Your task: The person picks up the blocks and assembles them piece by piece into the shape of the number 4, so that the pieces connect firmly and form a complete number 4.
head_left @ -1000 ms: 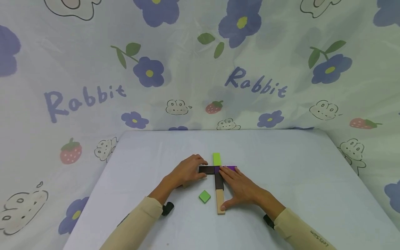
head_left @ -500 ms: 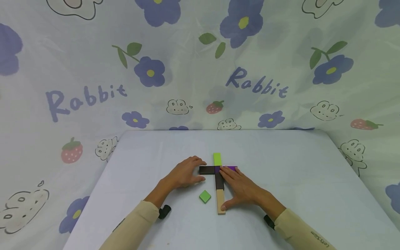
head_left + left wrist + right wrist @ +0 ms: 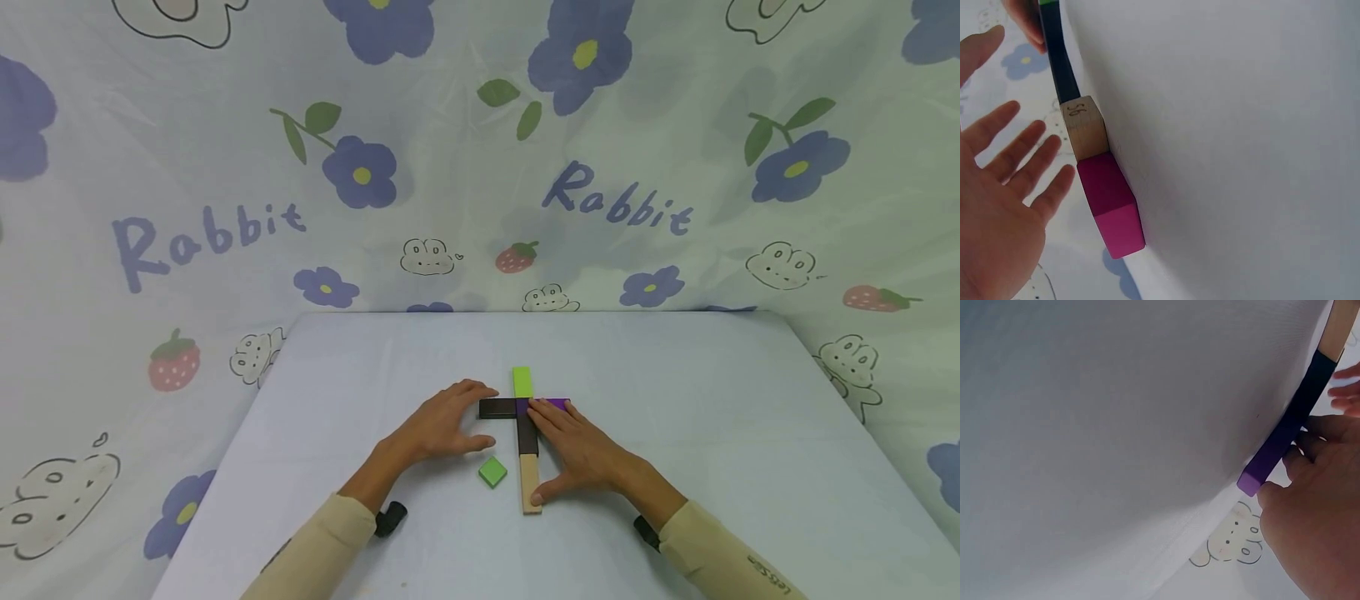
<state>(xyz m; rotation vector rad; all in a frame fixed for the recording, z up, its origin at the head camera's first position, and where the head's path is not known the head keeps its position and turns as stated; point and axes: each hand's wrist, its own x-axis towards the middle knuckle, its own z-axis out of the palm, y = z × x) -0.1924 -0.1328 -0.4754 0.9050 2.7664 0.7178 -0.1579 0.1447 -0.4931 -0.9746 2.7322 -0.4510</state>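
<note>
Coloured blocks lie in a cross on the white table. A lime block forms its top, a black block its left arm and a purple block its right arm. Below the centre run a dark block and a plain wooden block. My right hand rests along it, fingertips on the centre and thumb on the wooden block's lower end. My left hand hovers around the black block's left end, thumb and fingers spread. A magenta block and a wooden block marked 56 are hidden in the head view.
A loose green block lies turned like a diamond left of the lower wooden block. Black wrist devices sit under both forearms. A patterned curtain stands behind the white table.
My left thumb has moved away from the black block towards me, widening the gap to the fingers. The left forearm has shifted slightly left and nearer. My right hand and the blocks stay put.
</note>
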